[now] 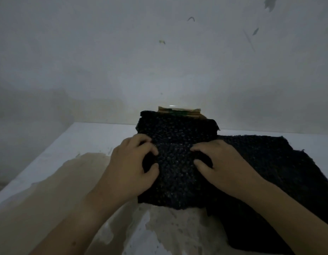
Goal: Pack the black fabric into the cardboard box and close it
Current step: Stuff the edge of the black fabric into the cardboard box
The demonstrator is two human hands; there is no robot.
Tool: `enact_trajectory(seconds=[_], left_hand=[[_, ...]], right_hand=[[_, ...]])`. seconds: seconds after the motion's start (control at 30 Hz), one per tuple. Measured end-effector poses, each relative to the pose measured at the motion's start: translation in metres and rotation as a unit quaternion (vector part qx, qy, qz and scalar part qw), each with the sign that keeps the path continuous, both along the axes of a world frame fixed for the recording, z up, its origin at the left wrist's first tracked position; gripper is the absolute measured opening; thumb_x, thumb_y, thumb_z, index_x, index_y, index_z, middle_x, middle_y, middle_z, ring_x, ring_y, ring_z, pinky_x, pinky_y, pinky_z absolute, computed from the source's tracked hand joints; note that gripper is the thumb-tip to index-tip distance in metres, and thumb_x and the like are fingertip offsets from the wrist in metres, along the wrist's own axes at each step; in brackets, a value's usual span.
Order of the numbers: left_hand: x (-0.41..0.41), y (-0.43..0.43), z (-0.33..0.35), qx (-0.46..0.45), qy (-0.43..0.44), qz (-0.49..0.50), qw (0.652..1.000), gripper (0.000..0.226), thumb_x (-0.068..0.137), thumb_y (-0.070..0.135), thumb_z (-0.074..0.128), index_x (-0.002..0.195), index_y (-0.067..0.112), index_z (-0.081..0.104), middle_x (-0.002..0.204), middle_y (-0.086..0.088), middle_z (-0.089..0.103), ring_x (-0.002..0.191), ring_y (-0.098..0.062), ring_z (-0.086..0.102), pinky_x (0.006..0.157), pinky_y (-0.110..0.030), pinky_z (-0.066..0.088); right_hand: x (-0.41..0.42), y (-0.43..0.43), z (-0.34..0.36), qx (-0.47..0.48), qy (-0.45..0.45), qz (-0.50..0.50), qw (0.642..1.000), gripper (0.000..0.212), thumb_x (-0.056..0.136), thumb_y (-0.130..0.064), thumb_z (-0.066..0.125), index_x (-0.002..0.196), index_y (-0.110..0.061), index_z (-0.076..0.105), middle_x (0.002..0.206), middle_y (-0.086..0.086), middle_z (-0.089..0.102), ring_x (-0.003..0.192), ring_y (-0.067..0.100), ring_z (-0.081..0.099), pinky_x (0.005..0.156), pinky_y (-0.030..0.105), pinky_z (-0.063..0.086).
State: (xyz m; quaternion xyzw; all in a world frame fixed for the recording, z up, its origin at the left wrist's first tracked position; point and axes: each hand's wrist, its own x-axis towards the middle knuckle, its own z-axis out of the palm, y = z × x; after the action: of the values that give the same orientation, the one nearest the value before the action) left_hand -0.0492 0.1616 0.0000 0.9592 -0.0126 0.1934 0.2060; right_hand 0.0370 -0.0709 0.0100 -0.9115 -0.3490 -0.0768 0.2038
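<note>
A piece of black textured fabric (176, 144) lies in the middle of the table, its far part raised over the cardboard box (179, 110), of which only a brown top edge shows behind the cloth. My left hand (133, 162) grips the fabric's left side with curled fingers and thumb. My right hand (218, 161) grips its right side the same way, bunching the cloth between the two hands. A second, flat piece of black fabric (281, 172) spreads out to the right, under my right forearm.
The table (86, 138) is white with a worn, tan patch (54, 181) at the front left. A pale, scuffed wall (159, 61) rises right behind the box. The table's left edge runs diagonally at the left.
</note>
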Motion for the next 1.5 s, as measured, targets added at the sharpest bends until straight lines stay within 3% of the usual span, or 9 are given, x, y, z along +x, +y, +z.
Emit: enact_trajectory(seconds=[0.13, 0.23, 0.4, 0.53, 0.7, 0.87, 1.03, 1.33, 1.5], left_hand=[[0.025, -0.01, 0.005, 0.086, 0.112, -0.033, 0.989, 0.073, 0.074, 0.047, 0.037, 0.146, 0.036, 0.04, 0.145, 0.019, 0.041, 0.151, -0.018, 0.002, 0.114, -0.035, -0.017], [0.037, -0.017, 0.006, 0.094, 0.179, -0.028, 0.979, 0.074, 0.073, 0.047, 0.033, 0.146, 0.039, 0.041, 0.146, 0.016, 0.043, 0.15, -0.023, 0.005, 0.111, -0.037, -0.01], [0.048, -0.026, 0.011, 0.047, 0.307, -0.019, 0.95, 0.052, 0.085, 0.041, 0.048, 0.137, 0.041, 0.049, 0.14, 0.008, 0.05, 0.126, -0.021, 0.046, 0.098, -0.039, 0.024], [0.054, -0.041, 0.018, 0.101, 0.348, 0.002, 0.932, 0.029, 0.086, 0.036, 0.052, 0.113, 0.028, 0.059, 0.114, -0.001, 0.061, 0.101, -0.023, 0.055, 0.094, -0.039, 0.031], [0.053, -0.034, 0.018, 0.078, 0.338, -0.028, 0.938, 0.029, 0.085, 0.038, 0.052, 0.113, 0.032, 0.057, 0.118, 0.001, 0.06, 0.104, -0.021, 0.055, 0.088, -0.037, 0.032], [0.06, -0.026, 0.028, 0.108, 0.351, -0.064, 0.928, 0.046, 0.088, 0.026, 0.058, 0.134, 0.03, 0.054, 0.124, 0.001, 0.058, 0.11, -0.021, 0.056, 0.086, -0.031, 0.047], [0.069, -0.037, 0.002, 0.234, 0.162, 0.006, 0.958, 0.024, 0.092, 0.028, 0.057, 0.114, 0.018, 0.054, 0.11, -0.003, 0.063, 0.102, -0.027, 0.062, 0.077, -0.034, 0.032], [0.068, -0.01, 0.038, 0.084, 0.327, -0.101, 0.936, 0.045, 0.076, 0.032, 0.074, 0.117, 0.033, 0.054, 0.109, 0.006, 0.061, 0.092, -0.013, 0.06, 0.082, -0.035, 0.055], [0.075, -0.014, 0.056, 0.172, 0.402, -0.103, 0.893, 0.074, 0.074, 0.026, 0.079, 0.139, 0.034, 0.046, 0.128, 0.005, 0.054, 0.107, -0.016, 0.055, 0.092, -0.034, 0.053]], right_hand=[[0.014, 0.012, 0.001, -0.061, 0.006, -0.002, 0.998, 0.049, 0.08, -0.037, 0.055, 0.129, -0.03, 0.059, 0.106, -0.007, 0.068, 0.098, 0.021, 0.055, 0.093, 0.037, 0.047], [0.023, 0.019, 0.002, -0.125, 0.02, -0.001, 0.992, 0.059, 0.076, -0.041, 0.049, 0.133, -0.031, 0.055, 0.095, -0.008, 0.066, 0.088, 0.022, 0.052, 0.089, 0.037, 0.048], [0.027, 0.037, 0.007, -0.267, 0.097, -0.02, 0.959, 0.064, 0.083, -0.045, 0.049, 0.145, -0.037, 0.036, 0.143, 0.002, 0.046, 0.127, 0.033, 0.032, 0.108, 0.043, 0.025], [0.026, 0.05, 0.006, -0.319, 0.168, -0.018, 0.933, 0.062, 0.088, -0.049, 0.044, 0.147, -0.035, 0.033, 0.148, 0.009, 0.037, 0.133, 0.033, 0.028, 0.107, 0.04, 0.024], [0.021, 0.032, 0.005, -0.225, 0.126, 0.007, 0.966, 0.053, 0.088, -0.052, 0.047, 0.139, -0.036, 0.046, 0.128, 0.003, 0.055, 0.116, 0.025, 0.048, 0.095, 0.032, 0.039], [0.029, 0.029, 0.024, -0.194, 0.28, 0.067, 0.938, 0.059, 0.082, -0.047, 0.063, 0.138, -0.036, 0.047, 0.131, -0.008, 0.054, 0.111, 0.01, 0.054, 0.099, 0.031, 0.046], [0.035, 0.042, 0.034, -0.282, 0.249, 0.053, 0.925, 0.064, 0.086, -0.039, 0.062, 0.145, -0.029, 0.04, 0.14, -0.004, 0.046, 0.121, 0.017, 0.048, 0.104, 0.033, 0.042], [0.034, 0.051, 0.023, -0.291, 0.212, 0.031, 0.932, 0.048, 0.09, -0.032, 0.06, 0.136, -0.02, 0.051, 0.101, -0.004, 0.057, 0.088, 0.013, 0.054, 0.067, 0.023, 0.047], [0.036, 0.046, 0.025, -0.273, 0.187, 0.035, 0.943, 0.062, 0.088, -0.041, 0.064, 0.144, -0.023, 0.042, 0.135, 0.0, 0.05, 0.117, 0.018, 0.051, 0.099, 0.03, 0.045]])
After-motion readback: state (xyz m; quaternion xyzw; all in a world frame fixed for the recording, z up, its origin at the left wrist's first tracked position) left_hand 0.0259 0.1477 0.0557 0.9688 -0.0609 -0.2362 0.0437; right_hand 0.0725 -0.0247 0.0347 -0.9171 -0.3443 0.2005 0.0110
